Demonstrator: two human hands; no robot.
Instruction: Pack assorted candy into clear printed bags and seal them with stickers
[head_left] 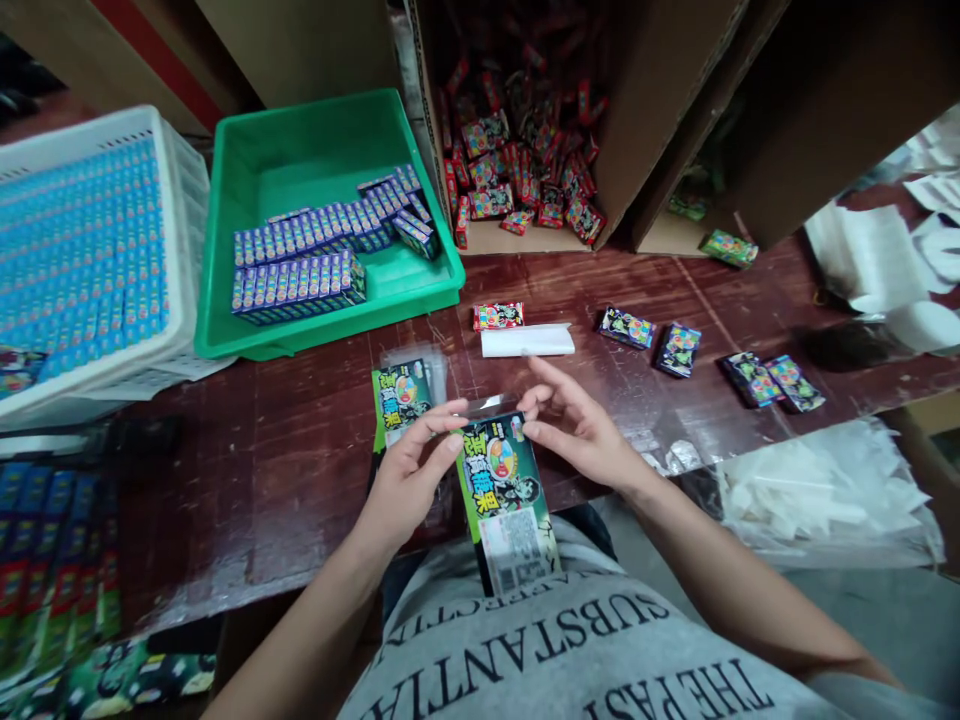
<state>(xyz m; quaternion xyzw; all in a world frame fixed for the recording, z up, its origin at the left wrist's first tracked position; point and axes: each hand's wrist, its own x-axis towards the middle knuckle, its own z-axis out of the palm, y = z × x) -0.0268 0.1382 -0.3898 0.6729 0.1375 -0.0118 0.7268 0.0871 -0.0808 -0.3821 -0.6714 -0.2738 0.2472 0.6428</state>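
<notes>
A green and black printed packet (504, 490) rests upright against the grey shirt at the table's front edge. My left hand (409, 470) pinches the clear film at its top left corner. At the top right corner, my right hand (574, 425) has thumb and fingers closed on the same clear flap. Another green packet (403, 395) in clear film lies on the table just beyond my left hand. Ahead of my hands are a folded white paper (527, 341) and a small red box (498, 316).
Purple boxes fill part of a green tray (330, 335); a white basket (180, 220) holds blue boxes. Cartons with red boxes (525, 170) stand behind. Small dark packs (679, 350) lie right, near a plastic bag of white paper (825, 495). Stacked packets (45, 560) stand lower left.
</notes>
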